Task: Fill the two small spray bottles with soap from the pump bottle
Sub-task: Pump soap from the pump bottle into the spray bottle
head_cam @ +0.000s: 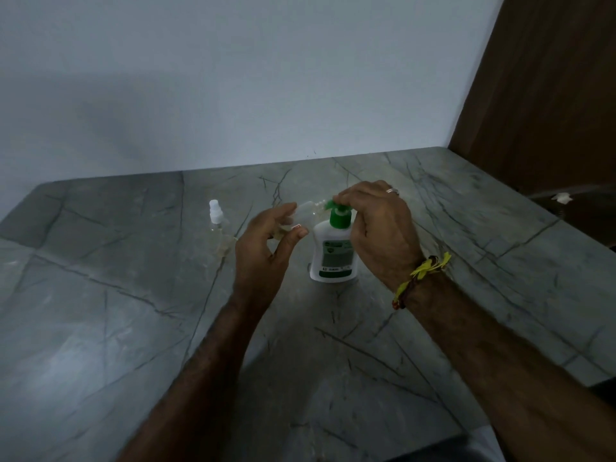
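On the grey veined stone counter (100, 311) we are filling the first small clear plastic spray bottle (305, 213), our left hand (266, 248) gripping it tilted at the green spout while our right hand (376, 228) is curling over the white pump bottle (333, 255), whose head seems to need pressing next; the second capped spray bottle (216, 218) is waiting far left.

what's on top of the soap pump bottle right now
The right hand rests on its green pump head, fingers over the top. The nozzle points at a small clear bottle held in the left hand. The fingers hide the head's top surface.
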